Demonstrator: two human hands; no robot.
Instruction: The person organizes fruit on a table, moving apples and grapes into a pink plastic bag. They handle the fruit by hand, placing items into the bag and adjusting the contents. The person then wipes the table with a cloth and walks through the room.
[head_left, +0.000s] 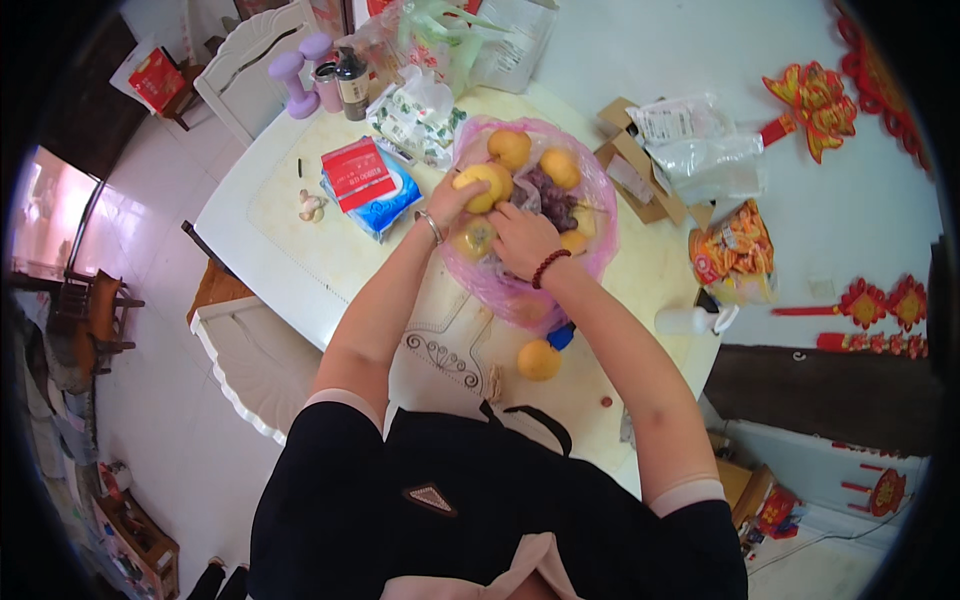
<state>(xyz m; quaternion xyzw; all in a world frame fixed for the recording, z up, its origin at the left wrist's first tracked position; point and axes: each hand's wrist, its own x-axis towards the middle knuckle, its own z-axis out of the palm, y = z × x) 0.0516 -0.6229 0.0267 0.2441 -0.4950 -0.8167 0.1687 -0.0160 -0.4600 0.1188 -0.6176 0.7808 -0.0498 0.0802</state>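
My left hand (450, 201), with a silver bangle at its wrist, grips a yellow pear (480, 184) over the left side of a pink plastic bag (600, 251). Beside it, my right hand (527, 238) reaches into the bag, fingers bent among the fruit; whether they hold anything is hidden. The spread bag contains several yellow pears (560, 167) and a bunch of dark grapes (553, 199) partly in clear plastic. A fruit in clear wrap (475, 238) lies below my left hand. One round yellow fruit (539, 360) sits outside the bag, nearer my body.
Left of the bag lie a blue wipes pack (390, 202) under a red packet (357, 176), and garlic (311, 206). Behind stand a tissue pack (416, 116), a pump bottle (352, 82) and purple dumbbells (294, 82). Rightward are an open carton (637, 180), a snack bag (733, 251) and a white bottle (682, 321).
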